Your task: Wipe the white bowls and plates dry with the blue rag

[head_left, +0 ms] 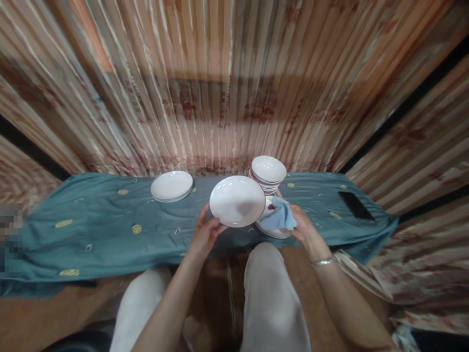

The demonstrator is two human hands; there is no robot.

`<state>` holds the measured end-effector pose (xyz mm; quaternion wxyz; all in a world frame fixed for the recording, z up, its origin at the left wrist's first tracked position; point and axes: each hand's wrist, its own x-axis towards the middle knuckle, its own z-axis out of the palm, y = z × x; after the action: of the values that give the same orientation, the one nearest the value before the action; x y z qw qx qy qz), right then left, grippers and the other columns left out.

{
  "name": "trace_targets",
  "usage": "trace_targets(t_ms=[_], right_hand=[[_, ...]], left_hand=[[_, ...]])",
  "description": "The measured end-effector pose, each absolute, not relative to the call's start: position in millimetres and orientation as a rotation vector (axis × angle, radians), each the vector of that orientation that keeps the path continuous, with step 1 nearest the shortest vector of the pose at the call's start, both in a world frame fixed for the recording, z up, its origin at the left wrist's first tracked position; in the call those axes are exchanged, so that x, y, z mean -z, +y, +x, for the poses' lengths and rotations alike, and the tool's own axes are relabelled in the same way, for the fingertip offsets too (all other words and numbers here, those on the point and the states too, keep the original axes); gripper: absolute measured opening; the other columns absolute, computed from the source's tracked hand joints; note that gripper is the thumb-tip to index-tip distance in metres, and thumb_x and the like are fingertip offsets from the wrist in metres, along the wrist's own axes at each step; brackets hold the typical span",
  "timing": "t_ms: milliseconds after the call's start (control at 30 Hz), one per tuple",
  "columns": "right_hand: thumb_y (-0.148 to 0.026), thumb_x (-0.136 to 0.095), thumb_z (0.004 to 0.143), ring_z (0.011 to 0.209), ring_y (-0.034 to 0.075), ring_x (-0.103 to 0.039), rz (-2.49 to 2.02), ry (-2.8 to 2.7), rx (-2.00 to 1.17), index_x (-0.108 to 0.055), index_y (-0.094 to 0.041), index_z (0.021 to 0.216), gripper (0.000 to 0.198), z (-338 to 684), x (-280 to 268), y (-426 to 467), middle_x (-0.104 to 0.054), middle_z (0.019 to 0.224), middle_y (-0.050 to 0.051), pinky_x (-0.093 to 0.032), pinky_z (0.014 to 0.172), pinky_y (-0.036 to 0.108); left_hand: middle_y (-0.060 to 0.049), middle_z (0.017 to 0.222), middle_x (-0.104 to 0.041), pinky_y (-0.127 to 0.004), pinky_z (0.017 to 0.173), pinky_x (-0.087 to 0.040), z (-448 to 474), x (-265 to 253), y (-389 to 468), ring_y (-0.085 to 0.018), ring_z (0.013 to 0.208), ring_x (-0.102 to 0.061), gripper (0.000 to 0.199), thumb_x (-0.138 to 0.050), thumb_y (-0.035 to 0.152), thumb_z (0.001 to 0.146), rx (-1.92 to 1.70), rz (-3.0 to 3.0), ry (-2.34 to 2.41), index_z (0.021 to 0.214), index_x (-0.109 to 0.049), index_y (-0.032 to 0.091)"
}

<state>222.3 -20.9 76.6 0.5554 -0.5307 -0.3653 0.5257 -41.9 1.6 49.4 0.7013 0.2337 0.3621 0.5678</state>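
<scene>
A white plate [237, 201] with a thin dark rim is held up and tilted toward me by my left hand [207, 230], its fingers closed on the lower left edge. My right hand [302, 224] grips a light blue cloth [277, 216], which hangs over a stack of plates [274, 233] on the table. The top plate of that stack has a coloured print, partly hidden by the cloth. Behind it stands a stack of white bowls [269, 169]. To the left lies another small stack of white plates [171, 186].
A teal patterned cloth [110, 220] covers the low table. Toward its right end lies a black phone [355, 205]. Pleated curtains [205, 98] rise directly behind the table. My knees [269, 274] are close to the front edge, and a striped bag-like item [362, 274] sits below right.
</scene>
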Motion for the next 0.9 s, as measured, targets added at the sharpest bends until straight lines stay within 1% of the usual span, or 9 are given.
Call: trace_targets(t_ms=[100,167,233,367,433,500,600,733,900], right_hand=[[-0.065,-0.081,0.050,0.043,0.010,-0.048,-1.473,-0.913,-1.124,-0.070,-0.017,0.063,0.050,233.5,-77.5,-43.5,-0.065,0.054,0.001,-0.037,0.045,0.023],[-0.072,-0.075,0.054,0.043,0.009,-0.045,-1.522,-0.963,-1.073,-0.072,-0.016,0.067,0.058,240.2,-77.7,-55.1,-0.068,0.058,0.002,-0.034,0.044,0.023],[-0.077,-0.069,0.057,0.044,0.008,-0.042,-1.530,-0.981,-1.080,-0.070,-0.016,0.064,0.062,246.8,-76.8,-63.4,-0.067,0.058,0.004,-0.033,0.045,0.023],[-0.075,-0.072,0.054,0.039,0.006,-0.030,-1.594,-0.906,-1.109,-0.060,-0.017,0.049,0.060,260.1,-71.8,-70.3,-0.051,0.042,-0.002,-0.023,0.041,0.023],[-0.072,-0.075,0.051,0.040,0.007,-0.032,-1.647,-0.893,-1.081,-0.059,-0.018,0.049,0.057,266.8,-68.4,-70.3,-0.051,0.042,-0.002,-0.025,0.042,0.024],[-0.071,-0.076,0.050,0.043,0.008,-0.039,-1.696,-0.920,-1.045,-0.059,-0.018,0.049,0.056,273.0,-64.9,-69.9,-0.057,0.047,0.001,-0.030,0.046,0.025],[-0.070,-0.073,0.051,0.049,0.011,-0.046,-1.745,-0.954,-1.022,-0.060,-0.018,0.050,0.054,281.0,-60.7,-70.3,-0.061,0.051,0.003,-0.036,0.052,0.026],[-0.069,-0.069,0.056,0.048,0.011,-0.043,-1.779,-0.962,-1.085,-0.058,-0.020,0.049,0.051,288.7,-58.0,-72.2,-0.057,0.050,0.001,-0.035,0.051,0.027],[-0.070,-0.067,0.057,0.048,0.011,-0.043,-1.821,-1.047,-1.093,-0.059,-0.019,0.048,0.052,297.3,-57.0,-71.2,-0.057,0.050,0.001,-0.035,0.051,0.026]], left_hand=[[0.006,0.069,-0.066,-0.044,0.079,-0.058,-11.5,-47.8,-2.8,-0.016,0.071,-0.067,0.071,-0.076,0.009,0.054,-1.212,0.506,0.743,0.120,-0.054,0.023],[0.005,0.071,-0.067,-0.043,0.077,-0.058,7.3,-47.1,-6.3,-0.017,0.072,-0.067,0.070,-0.075,0.008,0.053,-1.171,0.484,0.723,0.118,-0.055,0.023],[0.003,0.074,-0.069,-0.042,0.075,-0.059,24.2,-46.9,-10.2,-0.016,0.071,-0.066,0.068,-0.074,0.009,0.054,-1.132,0.485,0.702,0.118,-0.055,0.022],[0.000,0.078,-0.070,-0.044,0.076,-0.059,50.8,-45.0,-17.7,-0.019,0.075,-0.067,0.067,-0.073,0.012,0.055,-1.075,0.490,0.674,0.118,-0.054,0.021],[0.001,0.078,-0.069,-0.045,0.078,-0.058,59.5,-42.0,-19.4,-0.019,0.078,-0.067,0.067,-0.072,0.012,0.056,-1.054,0.507,0.698,0.120,-0.054,0.021],[0.001,0.079,-0.069,-0.045,0.081,-0.057,65.1,-37.5,-18.5,-0.019,0.080,-0.067,0.067,-0.071,0.013,0.058,-1.046,0.559,0.742,0.123,-0.053,0.022],[-0.003,0.090,-0.070,-0.043,0.086,-0.054,69.0,-29.1,-11.7,-0.021,0.091,-0.066,0.062,-0.071,0.016,0.062,-1.080,0.750,0.816,0.122,-0.058,0.021],[-0.008,0.114,-0.067,-0.042,0.095,-0.048,69.3,-18.6,1.4,-0.027,0.111,-0.059,0.054,-0.072,0.018,0.063,-1.126,1.130,0.948,0.116,-0.066,0.021],[-0.007,0.123,-0.065,-0.048,0.106,-0.037,67.3,-8.4,10.1,-0.030,0.124,-0.050,0.049,-0.073,0.025,0.067,-1.019,1.470,1.091,0.116,-0.068,0.026]])
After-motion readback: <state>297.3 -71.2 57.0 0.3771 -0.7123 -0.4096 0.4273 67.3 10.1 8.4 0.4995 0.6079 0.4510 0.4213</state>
